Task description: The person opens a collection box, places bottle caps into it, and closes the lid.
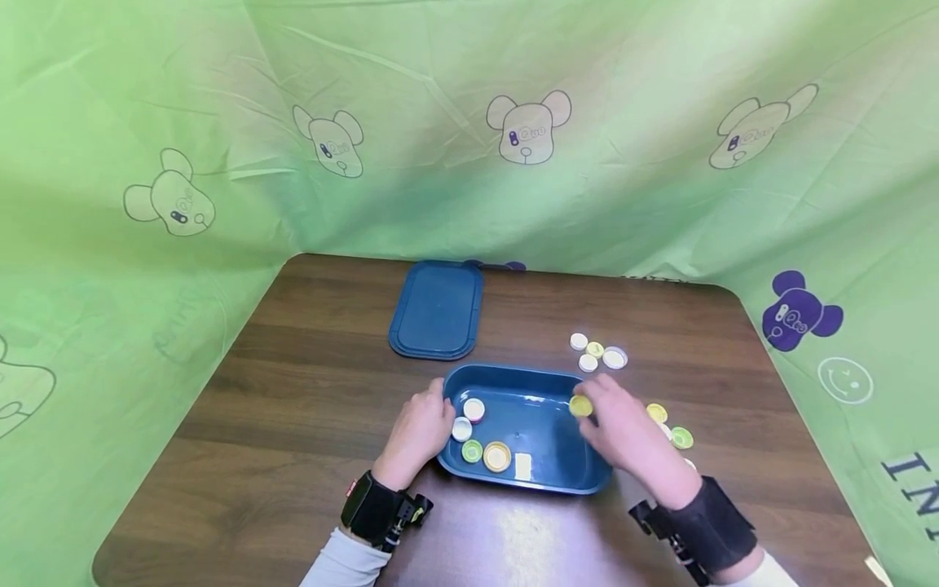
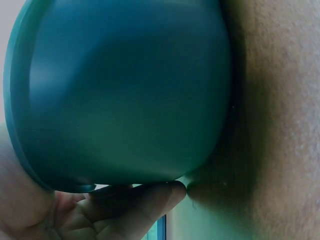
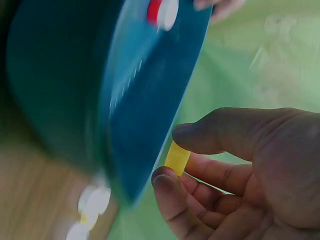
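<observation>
My left hand [image 1: 425, 420] grips the left end of a blue plastic tray [image 1: 528, 371], its thumb over the rim and its fingers along the outer wall. The tray's wall [image 2: 130, 100] fills most of the left wrist view. Over the tray's right end, my right hand [image 1: 619, 420] pinches a yellow bottle cap [image 3: 177, 159] by its edges between thumb and fingertip. Inside the tray lie a white cap with a red side [image 1: 473, 409], a white cap [image 1: 461, 429], a green cap [image 1: 472, 451] and an orange cap [image 1: 497, 457].
A blue lid [image 1: 438, 310] lies flat behind the tray. Several caps [image 1: 594, 350] cluster at its back right. More, including a yellow cap [image 1: 656, 412] and a green cap [image 1: 682, 438], lie beside my right forearm. Green printed cloth [image 1: 455, 196] hangs around the wooden table [image 1: 293, 408].
</observation>
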Demonstrator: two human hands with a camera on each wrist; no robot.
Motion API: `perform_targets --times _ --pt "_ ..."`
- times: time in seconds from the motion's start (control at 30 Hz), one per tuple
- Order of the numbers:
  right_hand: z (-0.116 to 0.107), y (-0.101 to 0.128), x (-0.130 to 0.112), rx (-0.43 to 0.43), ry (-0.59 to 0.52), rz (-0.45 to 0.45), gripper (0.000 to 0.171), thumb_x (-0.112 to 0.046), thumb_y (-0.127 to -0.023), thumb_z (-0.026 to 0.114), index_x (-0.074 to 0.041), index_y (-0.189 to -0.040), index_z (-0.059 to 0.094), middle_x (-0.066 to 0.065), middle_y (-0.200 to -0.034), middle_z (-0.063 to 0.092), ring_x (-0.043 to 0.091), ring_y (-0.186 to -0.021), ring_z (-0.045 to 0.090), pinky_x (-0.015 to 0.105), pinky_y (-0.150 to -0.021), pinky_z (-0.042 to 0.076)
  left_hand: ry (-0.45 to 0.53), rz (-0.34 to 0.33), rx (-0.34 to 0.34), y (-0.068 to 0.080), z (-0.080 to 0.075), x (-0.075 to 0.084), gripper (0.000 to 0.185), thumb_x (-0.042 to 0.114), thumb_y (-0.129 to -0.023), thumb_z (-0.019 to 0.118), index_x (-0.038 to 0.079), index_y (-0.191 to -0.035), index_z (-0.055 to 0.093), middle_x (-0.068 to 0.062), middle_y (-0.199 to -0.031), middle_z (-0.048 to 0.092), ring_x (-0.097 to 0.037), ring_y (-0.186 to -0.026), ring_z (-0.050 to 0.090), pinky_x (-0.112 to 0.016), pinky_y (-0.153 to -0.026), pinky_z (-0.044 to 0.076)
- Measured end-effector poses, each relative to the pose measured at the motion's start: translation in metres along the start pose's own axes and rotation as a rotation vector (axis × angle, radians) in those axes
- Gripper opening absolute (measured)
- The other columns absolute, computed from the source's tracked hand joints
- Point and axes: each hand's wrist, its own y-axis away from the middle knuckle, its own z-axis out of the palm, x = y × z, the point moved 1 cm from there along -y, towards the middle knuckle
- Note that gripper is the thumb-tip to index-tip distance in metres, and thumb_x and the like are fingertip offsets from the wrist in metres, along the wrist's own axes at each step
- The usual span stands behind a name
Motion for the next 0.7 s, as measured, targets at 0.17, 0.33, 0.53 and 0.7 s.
perform_targets --times 0.17,0.33,0.53,0.7 --pt "0.023 0.008 -0.027 -0.083 -0.005 -0.04 0.033 -0.003 -0.08 0.079 -0.002 -0.112 0.069 0.007 -0.104 0.064 0.019 -0.088 0.062 0.039 -0.081 0.057 0.012 0.001 -0.004 -0.001 0.0 0.0 0.042 0.013 -0.102 0.055 -0.01 -0.137 0.051 -0.03 -0.123 0.065 -0.039 -0.104 0.069 -0.053 -0.087 0.057" --pt "0.042 0.008 -0.041 -0.139 -0.008 -0.092 0.031 -0.004 -0.08 0.079 -0.003 -0.109 0.07 0.004 -0.1 0.063 0.016 -0.084 0.058 0.037 -0.078 0.055 0.022 0.008 0.005 -0.002 0.0 0.001 0.041 0.013 -0.102 0.055 -0.009 -0.136 0.052 -0.029 -0.122 0.065 -0.039 -0.102 0.069 -0.053 -0.085 0.057" --pt "0.053 0.003 -0.045 -0.198 -0.037 -0.123 0.031 -0.004 -0.082 0.078 -0.004 -0.112 0.07 0.004 -0.101 0.062 0.016 -0.084 0.058 0.039 -0.078 0.055 0.025 0.005 0.0 -0.002 0.0 0.0 0.042 0.014 -0.102 0.054 -0.009 -0.137 0.051 -0.029 -0.124 0.065 -0.039 -0.103 0.069 -0.054 -0.086 0.057" --pt "0.057 0.002 -0.046 -0.22 -0.046 -0.108 0.03 -0.001 -0.081 0.077 -0.003 -0.11 0.07 0.005 -0.099 0.062 0.019 -0.086 0.059 0.041 -0.08 0.054 -0.006 0.044 0.036 -0.001 0.0 0.0 0.041 0.013 -0.1 0.055 -0.009 -0.134 0.053 -0.03 -0.117 0.067 -0.042 -0.097 0.07 -0.054 -0.081 0.058"
